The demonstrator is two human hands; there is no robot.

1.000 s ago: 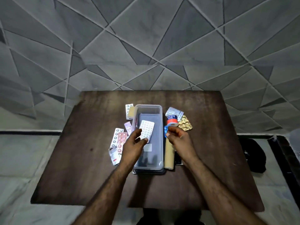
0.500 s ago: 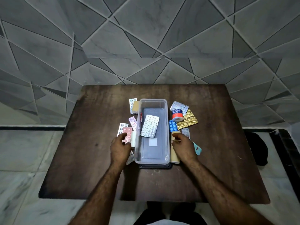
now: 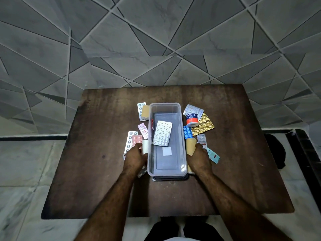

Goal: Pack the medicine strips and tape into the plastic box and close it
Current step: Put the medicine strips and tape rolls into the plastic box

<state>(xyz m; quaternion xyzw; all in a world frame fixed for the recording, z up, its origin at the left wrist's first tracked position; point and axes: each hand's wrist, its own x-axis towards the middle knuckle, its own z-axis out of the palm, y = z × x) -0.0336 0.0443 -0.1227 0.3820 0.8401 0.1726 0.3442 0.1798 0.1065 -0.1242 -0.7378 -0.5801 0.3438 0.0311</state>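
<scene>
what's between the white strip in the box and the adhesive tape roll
In the head view, the box's clear right wall and the blue strip outside it lie between the white strip and the tape roll.

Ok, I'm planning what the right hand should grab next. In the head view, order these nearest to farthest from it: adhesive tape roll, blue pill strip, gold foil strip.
1. Blue pill strip: just beyond the right hand, against the box wall.
2. Gold foil strip: farther out, to the right.
3. Adhesive tape roll: farthest, near the box's far right corner, partly on the gold strip.

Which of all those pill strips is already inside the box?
Only the white strip, lying tilted inside the clear plastic box; the others lie on the table.
</scene>
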